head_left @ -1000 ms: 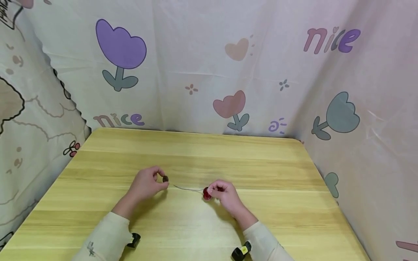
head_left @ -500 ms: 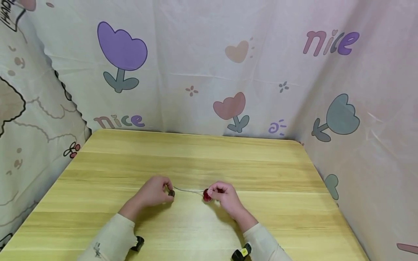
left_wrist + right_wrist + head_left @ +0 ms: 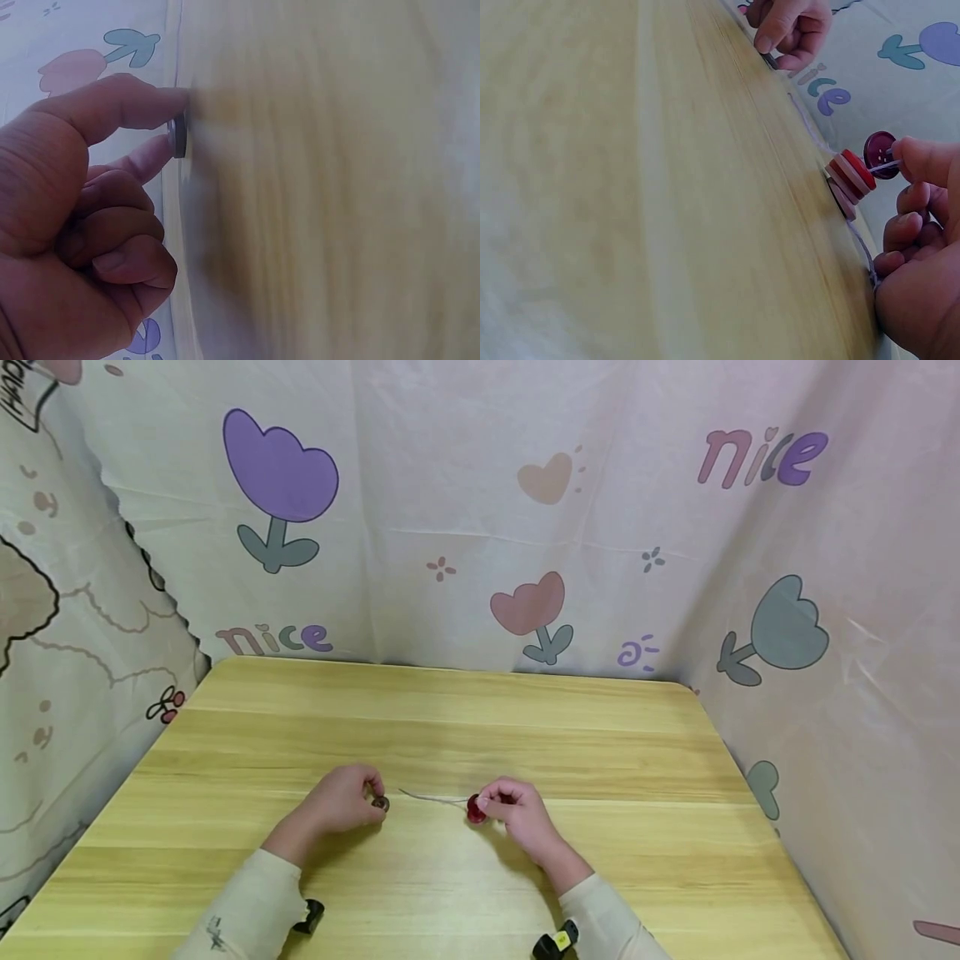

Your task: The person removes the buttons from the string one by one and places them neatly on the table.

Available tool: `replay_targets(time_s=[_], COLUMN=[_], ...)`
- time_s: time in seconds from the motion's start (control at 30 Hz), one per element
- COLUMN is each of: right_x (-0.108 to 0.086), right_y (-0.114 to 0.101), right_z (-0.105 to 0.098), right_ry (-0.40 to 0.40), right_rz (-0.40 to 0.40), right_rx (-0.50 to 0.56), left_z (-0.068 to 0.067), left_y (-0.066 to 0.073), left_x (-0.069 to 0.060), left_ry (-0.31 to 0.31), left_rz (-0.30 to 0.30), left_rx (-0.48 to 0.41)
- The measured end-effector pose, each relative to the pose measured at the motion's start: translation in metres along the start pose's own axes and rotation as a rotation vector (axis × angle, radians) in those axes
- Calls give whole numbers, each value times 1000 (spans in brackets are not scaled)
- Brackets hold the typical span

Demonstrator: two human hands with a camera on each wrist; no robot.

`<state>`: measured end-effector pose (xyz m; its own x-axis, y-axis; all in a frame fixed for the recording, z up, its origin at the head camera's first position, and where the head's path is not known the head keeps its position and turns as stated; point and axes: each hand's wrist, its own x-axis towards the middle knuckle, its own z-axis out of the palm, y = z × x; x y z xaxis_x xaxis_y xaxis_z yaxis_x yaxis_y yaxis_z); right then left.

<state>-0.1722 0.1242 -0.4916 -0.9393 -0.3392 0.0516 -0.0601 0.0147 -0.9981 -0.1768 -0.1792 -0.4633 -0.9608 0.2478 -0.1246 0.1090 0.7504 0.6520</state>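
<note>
My left hand (image 3: 337, 800) pinches a small dark button (image 3: 381, 803) between thumb and index finger, a little above the table. In the left wrist view that button (image 3: 178, 135) appears edge-on, while the other fingers curl into the palm. A thin pale string (image 3: 431, 797) stretches leftward from my right hand (image 3: 517, 812), its loose end a short gap from the dark button. Several red and pink buttons (image 3: 850, 177) are threaded on the string in a stack, with a dark red button (image 3: 880, 154) beside them. My right fingertips pinch the string close to these buttons.
Both hands are over a light wooden table (image 3: 450, 727). Behind and beside it hangs a pale printed cloth (image 3: 420, 460) with flowers and lettering. Black wrist devices (image 3: 555, 941) sit at both sleeves.
My left hand came right and nearer with the dark button, close to the string's end, then drew back left. The button's face has turned more into view. My right hand stayed nearly still.
</note>
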Motion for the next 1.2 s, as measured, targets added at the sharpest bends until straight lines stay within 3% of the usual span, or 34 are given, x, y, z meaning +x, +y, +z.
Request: replay_targets(time_s=[0.23, 0.4, 0.6, 0.9, 1.2], right_x=[0, 0, -1, 1, 1], right_y=[1, 2, -8, 1, 1], right_z=[-2, -1, 1, -1, -1], right_ry=[-13, -13, -16, 0, -11], right_rz=[1, 6, 15, 11, -1], right_rx=[-3, 0, -25, -11, -5], left_z=[-4, -1, 13, 30, 44], left_y=[2, 10, 23, 45, 56], left_x=[1, 3, 11, 24, 31], left_ry=[-21, -29, -51, -81, -113], left_rz=[14, 85, 184, 229, 252], left_rx=[-10, -4, -3, -14, -31])
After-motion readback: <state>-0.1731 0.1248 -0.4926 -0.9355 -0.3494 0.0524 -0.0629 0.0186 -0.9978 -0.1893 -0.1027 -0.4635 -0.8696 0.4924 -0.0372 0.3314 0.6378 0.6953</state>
